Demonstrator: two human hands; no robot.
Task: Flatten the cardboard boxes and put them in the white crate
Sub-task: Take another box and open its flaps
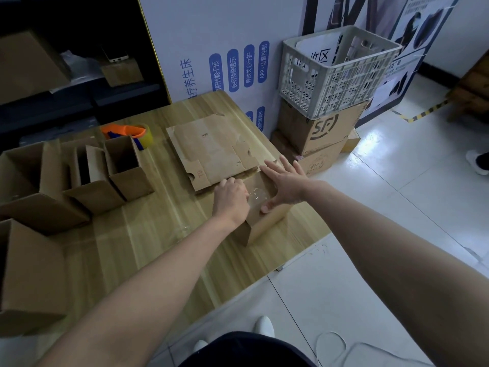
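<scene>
A small cardboard box [267,223] sealed with clear tape lies on the wooden table [148,250] near its right edge. My right hand [284,185] presses flat on the box's top, fingers spread. My left hand [231,198] has its fingers curled at the box's left top edge, pinching the clear tape there. Just behind lies a pile of flattened cardboard boxes [211,149]. The white crate [333,72] stands off the table to the right, on stacked brown boxes, with papers inside it.
Several upright open cardboard boxes [87,178] line the table's left side. An orange tape dispenser [129,133] sits behind them. Brown SF cartons [320,133] support the crate. Dark shelves stand at the back left. White tiled floor lies to the right.
</scene>
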